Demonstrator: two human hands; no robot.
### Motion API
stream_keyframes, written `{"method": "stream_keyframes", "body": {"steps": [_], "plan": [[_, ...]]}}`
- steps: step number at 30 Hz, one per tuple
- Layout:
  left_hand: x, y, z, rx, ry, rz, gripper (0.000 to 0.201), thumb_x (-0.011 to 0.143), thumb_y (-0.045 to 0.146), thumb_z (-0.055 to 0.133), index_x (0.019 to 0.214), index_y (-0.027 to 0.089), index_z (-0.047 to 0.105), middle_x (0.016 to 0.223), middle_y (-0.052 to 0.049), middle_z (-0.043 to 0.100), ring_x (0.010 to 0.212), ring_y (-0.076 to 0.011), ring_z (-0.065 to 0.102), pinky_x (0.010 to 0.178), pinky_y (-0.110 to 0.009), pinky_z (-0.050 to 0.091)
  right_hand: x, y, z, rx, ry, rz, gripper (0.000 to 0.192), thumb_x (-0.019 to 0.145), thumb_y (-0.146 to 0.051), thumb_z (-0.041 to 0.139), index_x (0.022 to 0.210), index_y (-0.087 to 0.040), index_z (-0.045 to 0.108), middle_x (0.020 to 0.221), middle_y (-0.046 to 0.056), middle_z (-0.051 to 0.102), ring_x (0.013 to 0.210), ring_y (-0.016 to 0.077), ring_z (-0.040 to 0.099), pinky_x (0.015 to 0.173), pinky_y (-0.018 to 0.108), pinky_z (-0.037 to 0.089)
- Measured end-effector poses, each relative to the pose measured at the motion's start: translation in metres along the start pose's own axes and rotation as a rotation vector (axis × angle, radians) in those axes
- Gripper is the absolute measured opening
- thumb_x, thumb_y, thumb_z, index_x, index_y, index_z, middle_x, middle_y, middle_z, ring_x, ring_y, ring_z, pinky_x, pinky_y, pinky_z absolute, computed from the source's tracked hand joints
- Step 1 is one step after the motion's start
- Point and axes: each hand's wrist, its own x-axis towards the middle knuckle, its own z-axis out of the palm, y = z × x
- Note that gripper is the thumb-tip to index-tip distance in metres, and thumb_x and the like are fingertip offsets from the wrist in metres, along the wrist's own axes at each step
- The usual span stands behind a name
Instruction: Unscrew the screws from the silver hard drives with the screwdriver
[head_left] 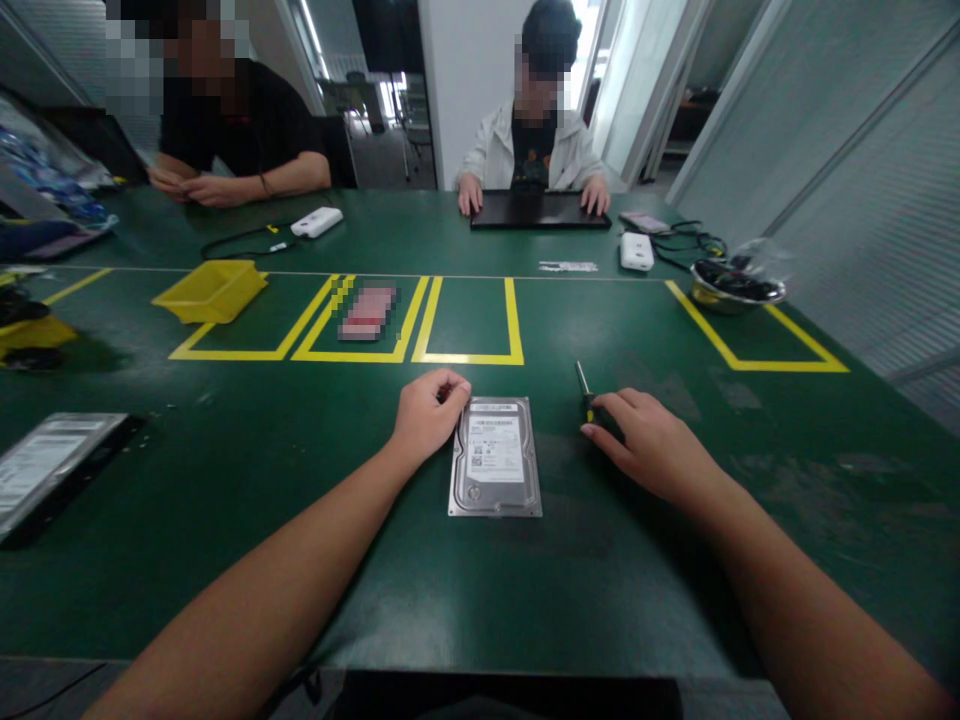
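A silver hard drive (496, 456) with a white label lies flat on the green table (480, 590) in front of me. My left hand (429, 412) rests curled at the drive's upper left corner, touching its edge. My right hand (651, 443) lies to the right of the drive, its fingers closed over the handle of a screwdriver (583, 384) whose shaft points away from me on the table.
Yellow taped rectangles (465, 320) mark the table ahead, one holding a blurred pink item (367, 312). A yellow bin (210, 290) sits far left, another drive (52, 465) near left, a metal bowl (736, 285) far right. Two people sit across, one at a dark laptop (540, 212).
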Motion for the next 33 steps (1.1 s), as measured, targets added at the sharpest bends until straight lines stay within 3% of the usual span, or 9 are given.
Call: {"method": "stream_keyframes", "body": {"steps": [26,30,33], "plan": [[0.003,0.003,0.000,-0.025,0.025,-0.039,0.019,0.086,0.031,0.058,0.077,0.018,0.067,0.073,-0.001,0.068,0.068,-0.0152,0.061,0.065,-0.026,0.046,-0.009,0.001,-0.015,-0.022,0.076,-0.040,0.038,0.096,-0.043,0.048,0.116,-0.014,0.064,0.110,0.015,0.066,0.099,0.0281,0.060,0.090,0.044,0.051],[0.005,0.000,0.001,-0.020,0.042,-0.046,0.019,0.086,0.031,0.058,0.076,0.017,0.067,0.071,0.000,0.067,0.067,-0.0150,0.061,0.065,-0.026,0.045,-0.019,0.014,-0.021,-0.068,0.116,0.080,0.043,0.096,-0.046,0.046,0.117,-0.013,0.064,0.114,0.017,0.066,0.106,0.0316,0.061,0.092,0.045,0.050],[0.005,-0.001,0.002,-0.026,0.050,-0.054,0.019,0.086,0.031,0.058,0.076,0.017,0.067,0.071,0.000,0.067,0.066,-0.0148,0.060,0.065,-0.026,0.045,-0.034,0.041,-0.023,-0.160,0.101,0.251,0.041,0.096,-0.041,0.047,0.116,-0.011,0.065,0.114,0.019,0.067,0.105,0.0321,0.064,0.092,0.042,0.050]]}}
